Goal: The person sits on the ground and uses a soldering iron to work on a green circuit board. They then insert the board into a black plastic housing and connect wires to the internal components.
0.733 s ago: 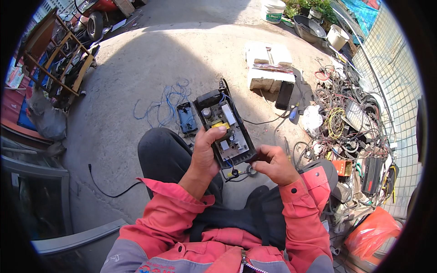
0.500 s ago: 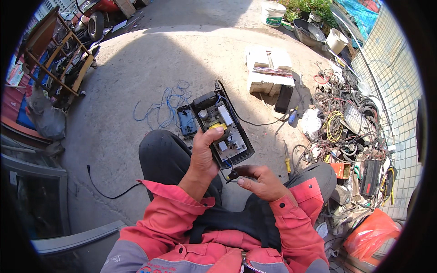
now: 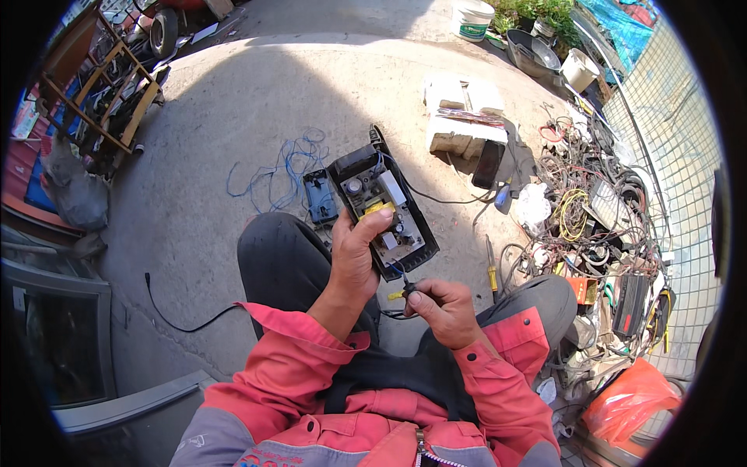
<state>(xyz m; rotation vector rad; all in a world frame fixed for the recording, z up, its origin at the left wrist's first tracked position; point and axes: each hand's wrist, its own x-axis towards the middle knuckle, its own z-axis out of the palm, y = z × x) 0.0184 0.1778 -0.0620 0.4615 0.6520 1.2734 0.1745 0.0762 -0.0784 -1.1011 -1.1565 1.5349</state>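
My left hand (image 3: 356, 257) grips an open black plastic housing (image 3: 426, 254) from its left side, thumb lying over the top. Inside sits a circuit board (image 3: 404, 224) with a yellow transformer, white blocks and round capacitors. Thin wires run from the housing's near end to a small black connector-like part with a yellow tab (image 3: 409, 289). The thumb and fingers of my right hand (image 3: 449, 313) pinch that part; its exact kind is unclear. A black cable leaves the housing's far end toward the right. Beyond my left knee lies a dark blue plastic case (image 3: 320, 198).
Tangled blue wire (image 3: 282, 175) lies on the concrete. A yellow-handled soldering iron (image 3: 492, 272) rests by my right knee. Farther right are a blue-handled screwdriver (image 3: 503, 196), a phone (image 3: 488, 165) against a white foam block (image 3: 464, 100), and a cable heap (image 3: 607, 210).
My right hand has turned and closed more tightly on the small black part, whose yellow tab now shows on the left. The housing has shifted slightly right in my left hand.
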